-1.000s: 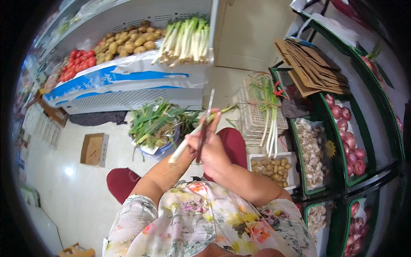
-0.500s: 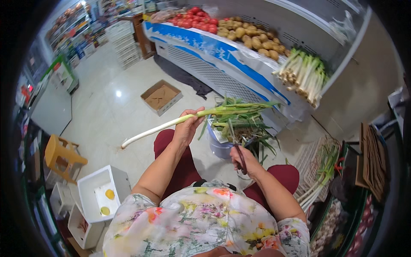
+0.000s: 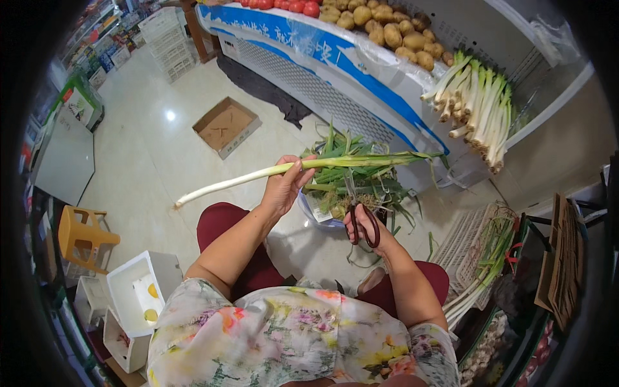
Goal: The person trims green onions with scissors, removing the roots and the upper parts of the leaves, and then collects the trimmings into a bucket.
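Green trimmings hide most of the tub; above it the left hand grips a leek, while the right hand clasps dark-handled scissors, blades unseen.

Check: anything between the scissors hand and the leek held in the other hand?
Nothing solid. The right hand with scissors sits below the leek held by the left hand; only loose green trimmings in the bucket lie between them.
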`<action>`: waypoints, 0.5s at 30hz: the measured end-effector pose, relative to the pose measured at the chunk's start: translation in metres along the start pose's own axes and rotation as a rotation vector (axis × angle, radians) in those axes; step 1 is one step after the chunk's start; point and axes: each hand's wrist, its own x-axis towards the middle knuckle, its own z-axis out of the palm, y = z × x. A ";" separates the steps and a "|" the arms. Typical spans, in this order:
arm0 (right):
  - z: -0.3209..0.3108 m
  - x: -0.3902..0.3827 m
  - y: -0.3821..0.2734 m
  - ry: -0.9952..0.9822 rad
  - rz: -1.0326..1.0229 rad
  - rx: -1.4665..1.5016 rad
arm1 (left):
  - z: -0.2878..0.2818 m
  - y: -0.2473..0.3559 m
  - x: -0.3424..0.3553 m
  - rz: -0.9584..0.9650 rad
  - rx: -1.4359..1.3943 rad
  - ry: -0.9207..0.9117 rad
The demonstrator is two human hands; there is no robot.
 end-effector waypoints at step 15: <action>-0.009 0.018 -0.006 -0.086 0.045 0.243 | -0.018 -0.016 0.034 -0.094 0.089 0.119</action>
